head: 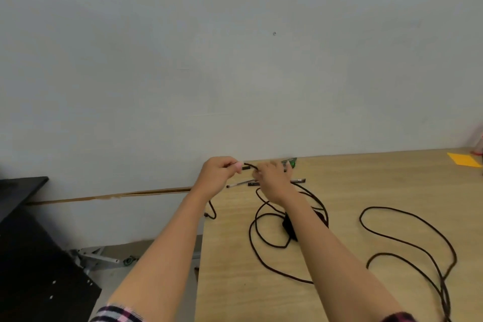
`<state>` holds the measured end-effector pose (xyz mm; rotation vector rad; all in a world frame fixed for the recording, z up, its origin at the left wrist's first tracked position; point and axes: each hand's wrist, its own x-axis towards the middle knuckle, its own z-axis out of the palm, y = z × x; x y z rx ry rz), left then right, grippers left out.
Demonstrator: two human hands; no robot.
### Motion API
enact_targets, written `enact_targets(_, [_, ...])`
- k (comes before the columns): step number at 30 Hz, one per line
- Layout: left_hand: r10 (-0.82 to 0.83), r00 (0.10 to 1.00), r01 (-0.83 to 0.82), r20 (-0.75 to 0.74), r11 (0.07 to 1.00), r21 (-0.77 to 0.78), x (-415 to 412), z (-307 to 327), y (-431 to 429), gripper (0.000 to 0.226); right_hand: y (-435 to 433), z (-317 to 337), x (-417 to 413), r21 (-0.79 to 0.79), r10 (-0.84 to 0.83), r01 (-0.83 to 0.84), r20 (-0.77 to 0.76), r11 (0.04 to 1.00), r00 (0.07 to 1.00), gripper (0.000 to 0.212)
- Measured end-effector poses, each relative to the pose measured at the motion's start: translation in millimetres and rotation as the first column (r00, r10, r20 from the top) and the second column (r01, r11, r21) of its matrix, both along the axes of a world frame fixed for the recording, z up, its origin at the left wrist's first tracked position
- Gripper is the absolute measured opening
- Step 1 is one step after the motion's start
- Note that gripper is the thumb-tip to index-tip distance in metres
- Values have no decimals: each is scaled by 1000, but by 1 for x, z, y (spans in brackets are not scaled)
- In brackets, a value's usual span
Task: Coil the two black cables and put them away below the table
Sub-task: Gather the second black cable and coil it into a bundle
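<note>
Black cable [407, 240] lies in loose loops over the wooden table [352, 185], running from the middle to the right front edge. More black cable [261, 240] loops under my right forearm around a small black block [287, 225]. My left hand [218, 174] pinches the end of a cable near the table's far left corner. My right hand [273, 181] grips the same cable a short way along, so a short stretch [249, 165] spans between them. Whether the loops belong to one cable or two is unclear.
Pens [239, 184] and a green item [291, 162] lie by the wall behind my hands. An orange paper [464, 163] sits at the far right. A black table [23, 191] stands to the left, with a metal frame [102, 259] on the floor between.
</note>
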<state>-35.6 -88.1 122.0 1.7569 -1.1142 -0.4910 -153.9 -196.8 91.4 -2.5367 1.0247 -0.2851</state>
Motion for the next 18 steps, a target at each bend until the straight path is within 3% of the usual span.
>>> enact_targets(2, [-24, 1000, 23, 13, 997, 68, 9, -1, 6, 18, -9, 3, -12, 118, -39, 20, 163, 993, 986, 23])
enact_targets(6, [10, 1000, -14, 26, 989, 149, 30, -11, 20, 21, -36, 22, -42, 154, -296, 258, 331, 954, 896, 50])
enact_targets(8, [34, 998, -25, -56, 990, 142, 37, -13, 25, 17, -48, 29, -52, 453, -544, 350, 422, 820, 725, 49])
enact_targets(10, [-16, 993, 39, -118, 980, 194, 38, -15, 26, 14, -56, 31, -58, 777, -739, 235, 390, 584, 549, 41])
enact_targets(13, [-76, 993, 103, -96, 940, 325, 34, -18, 23, 14, -57, 28, -60, 937, -876, 37, 311, 348, 370, 31])
enact_targets(16, [-50, 997, 68, -56, 913, 402, 33, -27, 22, 18, -56, 29, -60, 967, -942, -60, 257, 250, 215, 24])
enact_targets(18, [-15, 1000, 20, -15, 897, 441, 35, -36, 24, 26, -58, 31, -62, 964, -944, -105, 261, 244, 202, 27])
